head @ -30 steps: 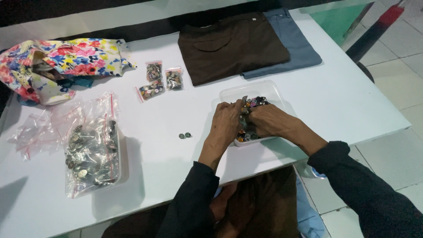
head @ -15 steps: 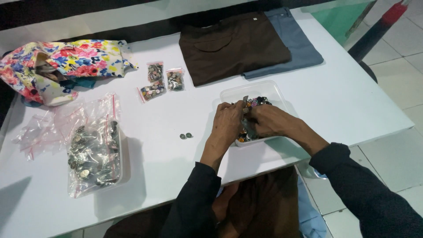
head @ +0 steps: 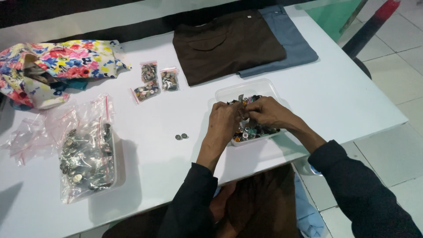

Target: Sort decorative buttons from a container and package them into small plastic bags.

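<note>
Head view: my left hand (head: 224, 118) and right hand (head: 264, 112) meet fingertip to fingertip over the clear plastic tray (head: 229, 91), near the worktop's (head: 343, 97) front edge. Both curl nearly closed, pinching something too small to make out. The buttons (head: 255, 131) heaped in the tray look tiny, hard, light and slick, so I judge a fingertip pinch at the rim suits them best.
</note>
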